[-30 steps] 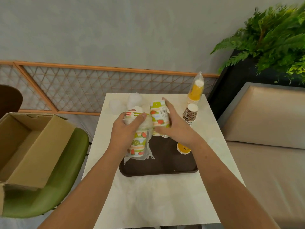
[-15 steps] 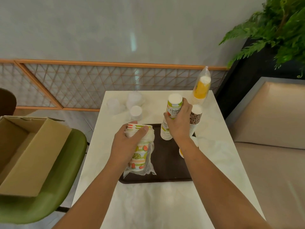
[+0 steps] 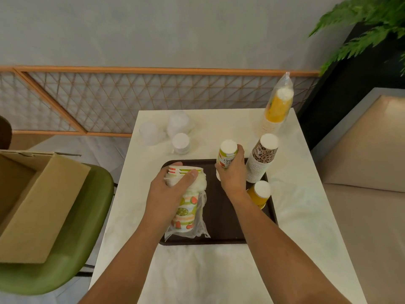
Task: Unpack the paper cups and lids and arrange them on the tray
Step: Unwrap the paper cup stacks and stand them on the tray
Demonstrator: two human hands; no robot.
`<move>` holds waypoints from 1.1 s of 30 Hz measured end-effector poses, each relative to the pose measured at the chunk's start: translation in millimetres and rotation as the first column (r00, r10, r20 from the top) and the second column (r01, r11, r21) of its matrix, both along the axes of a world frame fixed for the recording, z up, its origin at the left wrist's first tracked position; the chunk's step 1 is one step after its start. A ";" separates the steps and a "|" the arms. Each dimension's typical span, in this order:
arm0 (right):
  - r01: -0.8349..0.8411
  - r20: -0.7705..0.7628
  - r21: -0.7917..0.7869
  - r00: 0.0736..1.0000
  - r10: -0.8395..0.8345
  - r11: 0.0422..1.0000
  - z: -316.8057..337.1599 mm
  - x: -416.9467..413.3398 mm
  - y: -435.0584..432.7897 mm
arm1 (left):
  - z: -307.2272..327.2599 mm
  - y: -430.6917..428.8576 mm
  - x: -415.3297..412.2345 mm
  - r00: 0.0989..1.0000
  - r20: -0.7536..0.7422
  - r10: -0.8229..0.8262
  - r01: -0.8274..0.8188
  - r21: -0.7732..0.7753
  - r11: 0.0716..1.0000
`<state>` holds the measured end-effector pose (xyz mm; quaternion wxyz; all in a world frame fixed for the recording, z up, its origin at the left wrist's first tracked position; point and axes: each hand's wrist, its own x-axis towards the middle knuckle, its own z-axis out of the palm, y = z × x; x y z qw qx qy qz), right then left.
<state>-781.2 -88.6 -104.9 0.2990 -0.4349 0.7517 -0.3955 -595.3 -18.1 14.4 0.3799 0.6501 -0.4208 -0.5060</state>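
Gripping the upper end of the fruit-print cup stack (image 3: 186, 207) with the left hand (image 3: 173, 189), curling thumb and fingers round the rims. Holding it tilted above the near left part of the brown tray (image 3: 219, 216), with the loose plastic wrapper (image 3: 202, 224) bunching beside the thumb and trailing below the grip onto the tray. Clasping an upside-down fruit-print cup (image 3: 226, 154) with the right hand (image 3: 232, 174), wrapping thumb one side and fingers the other, keeping the white base above the grip and the rim down by the tray's far part; touching the tray or not, cannot tell. Standing just right of this grip, at the tray's far right corner: a leopard-print cup stack (image 3: 262, 161), inverted. Sitting right of the right wrist, on the tray: an inverted yellow cup (image 3: 259, 194). Lying beyond both grips on the white table (image 3: 295, 205): clear lids (image 3: 177, 126), and farther right a bagged yellow cup stack (image 3: 277, 106). Resting well left of the left grip: a cardboard box (image 3: 39, 205) on a green chair (image 3: 76, 249).
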 end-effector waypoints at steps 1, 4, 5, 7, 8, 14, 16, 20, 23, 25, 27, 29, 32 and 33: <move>0.005 0.023 -0.001 1.000 -0.005 1.000 4.2 0.0 3.9 | 1.5 -0.7 -0.9 1.000 -0.010 -0.001 0.001 -0.004 1.000; 0.027 0.019 -0.045 0.999 -0.026 0.999 23.3 4.6 30.2 | 7.4 -2.3 -1.6 0.998 -0.056 -0.002 0.001 -0.013 1.000; 0.046 0.007 -0.095 0.999 -0.046 0.994 31.5 8.0 43.6 | 10.2 -2.6 -2.0 0.997 -0.076 -0.002 0.001 -0.013 1.000; 0.102 0.075 -0.224 0.993 -0.087 0.969 51.2 18.2 73.5 | 15.0 -2.0 -3.5 0.994 -0.110 0.005 -0.007 -0.017 1.000; 0.121 0.146 -0.281 0.986 -0.082 0.952 59.6 24.4 88.1 | 17.8 -1.1 -5.3 0.992 -0.130 0.009 -0.012 -0.022 1.000; 0.045 0.613 -0.355 0.765 0.196 0.934 106.7 65.6 136.5 | 37.1 12.4 -19.9 0.965 -0.258 -0.036 0.024 -0.049 0.998; 0.052 0.600 -0.394 0.771 0.214 0.917 119.9 78.0 141.2 | 43.0 23.2 -21.9 0.962 -0.264 -0.065 0.045 -0.081 0.996; 0.160 0.500 -0.442 0.861 0.094 0.883 134.0 97.0 144.9 | 53.0 42.5 -20.7 0.967 -0.248 -0.066 0.029 -0.152 0.988; 0.236 0.508 -0.463 0.860 0.038 0.854 143.5 108.6 149.8 | 56.1 51.9 -13.1 0.964 -0.258 -0.068 0.025 -0.168 0.985; 0.267 0.532 -0.459 0.846 0.022 0.847 147.1 115.3 153.0 | 58.0 57.4 -8.8 0.965 -0.253 -0.064 0.017 -0.183 0.983; 0.292 0.537 -0.456 0.843 -0.001 0.841 148.5 121.1 155.9 | 58.9 63.8 -5.2 0.970 -0.236 -0.060 0.010 -0.210 0.978; 0.296 0.528 -0.457 0.849 -0.011 0.839 150.1 125.0 158.3 | 60.4 68.2 -2.0 0.973 -0.221 -0.060 0.008 -0.231 0.973; 0.251 0.491 -0.465 0.871 0.011 0.849 154.2 126.3 160.8 | 64.6 69.0 4.7 0.975 -0.210 -0.068 0.018 -0.231 0.973; 0.232 0.451 -0.469 0.892 0.005 0.852 156.3 124.0 161.0 | 66.5 68.3 7.7 0.977 -0.200 -0.077 0.030 -0.230 0.973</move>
